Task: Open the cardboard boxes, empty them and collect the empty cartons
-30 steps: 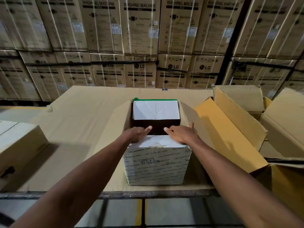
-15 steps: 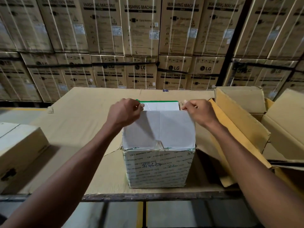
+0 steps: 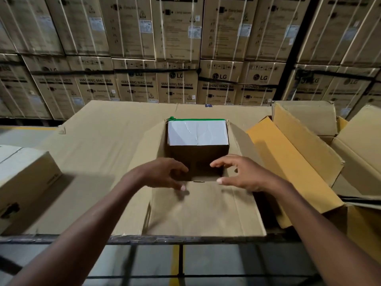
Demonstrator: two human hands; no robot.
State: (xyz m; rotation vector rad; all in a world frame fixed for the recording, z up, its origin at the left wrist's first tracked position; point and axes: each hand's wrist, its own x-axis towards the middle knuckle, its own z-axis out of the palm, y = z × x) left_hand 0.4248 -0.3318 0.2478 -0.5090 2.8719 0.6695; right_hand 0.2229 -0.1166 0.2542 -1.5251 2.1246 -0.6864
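An open cardboard box (image 3: 196, 159) stands in the middle of the cardboard-covered table (image 3: 99, 145). Its near flap (image 3: 206, 209) lies folded down towards me, brown side up, and its side flaps spread outwards. At the far side of the opening a white panel (image 3: 198, 132) with a green top edge stands up. The inside of the box is dark and its contents are hidden. My left hand (image 3: 165, 174) and my right hand (image 3: 243, 174) hover over the near edge of the opening. Their fingers are loosely curved and hold nothing.
A closed carton (image 3: 26, 178) sits at the left edge of the table. Opened cartons with raised flaps (image 3: 305, 149) crowd the right side. A wall of strapped washing-machine boxes (image 3: 177, 85) rises behind. The table's metal front rail (image 3: 185, 239) runs below the near flap.
Both hands pulled the white near flap up, then let it fall open towards me. They now hover free over the opening. The camera moved closer to the box.
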